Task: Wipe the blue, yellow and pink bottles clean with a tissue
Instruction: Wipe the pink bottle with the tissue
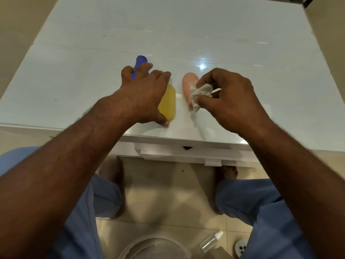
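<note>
My right hand point(226, 101) pinched the tissue point(199, 94) beside the pink bottle point(188, 82); left hand point(144, 94), fingers spread, reached over the yellow bottle point(168, 105) toward the blue bottle point(141, 62), all on the worktop point(74, 81). Probably picking the next bottle; needs a firm grasp.

Three bottles lay side by side on the table point(242, 81) near its front edge: one point(140, 65) leftmost, one point(168, 103) in the middle, one point(188, 85) to the right. On the floor point(168, 199) below stood a bowl point(155, 245), a spray bottle point(211, 242) right of it.
</note>
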`<state>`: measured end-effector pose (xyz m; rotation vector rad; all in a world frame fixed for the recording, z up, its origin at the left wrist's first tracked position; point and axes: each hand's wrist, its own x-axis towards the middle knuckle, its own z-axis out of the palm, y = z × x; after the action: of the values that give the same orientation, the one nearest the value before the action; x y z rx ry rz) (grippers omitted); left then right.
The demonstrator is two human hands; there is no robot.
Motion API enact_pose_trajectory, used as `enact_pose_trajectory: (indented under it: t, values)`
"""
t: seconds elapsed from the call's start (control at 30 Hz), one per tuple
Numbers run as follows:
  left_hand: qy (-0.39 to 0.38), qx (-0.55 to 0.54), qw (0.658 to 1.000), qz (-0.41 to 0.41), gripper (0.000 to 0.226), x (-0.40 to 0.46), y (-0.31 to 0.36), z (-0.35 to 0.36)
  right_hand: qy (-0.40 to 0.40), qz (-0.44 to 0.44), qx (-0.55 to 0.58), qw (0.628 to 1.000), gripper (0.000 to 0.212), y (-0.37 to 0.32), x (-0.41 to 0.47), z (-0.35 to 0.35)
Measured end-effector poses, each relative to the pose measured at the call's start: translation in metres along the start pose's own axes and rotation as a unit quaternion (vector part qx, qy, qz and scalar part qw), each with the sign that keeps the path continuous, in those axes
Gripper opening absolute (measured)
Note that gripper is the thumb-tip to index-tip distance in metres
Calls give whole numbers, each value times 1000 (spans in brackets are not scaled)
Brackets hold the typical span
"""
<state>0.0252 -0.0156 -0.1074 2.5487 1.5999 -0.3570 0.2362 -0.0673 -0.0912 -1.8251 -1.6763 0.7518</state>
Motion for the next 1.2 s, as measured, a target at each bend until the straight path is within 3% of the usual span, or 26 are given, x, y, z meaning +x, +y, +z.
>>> enact_pose_trajectory:
  t: [0.17, 0.3, 0.43, 0.53, 0.6, 0.77, 0.9, 1.2]
  values:
    - [44, 4, 999, 4, 116, 0, -1, -3, 6, -8, 11, 1000, 16, 1, 2, 1]
    - [30, 10, 1000, 1, 114, 3, 2, -1, 36, 0, 11, 999, 16, 4, 6, -8]
    - [4, -1, 1000, -11, 121, 5, 3, 0, 30, 8, -18, 999, 18, 9, 7, -10]
    - [39, -15, 999, 7, 127, 5, 12, -1, 27, 13, -34, 999, 18, 11, 7, -11]
    - [78, -26, 996, 43, 119, 4, 22, 0, 31, 14, -37, 999, 17, 10, 7, -13]
    - [99, -11, 988, 119, 68, 6, 40, 3, 26, 10, -51, 998, 18, 9, 6, -13]
    - [129, -4, 984, 121, 68, 6, 44, -1, 26, 13, -50, 998, 17, 7, 4, -15]
    - [210, -30, 968, 131, 42, 12, 49, 10, 56, 16, -32, 998, 24, 8, 6, -17]
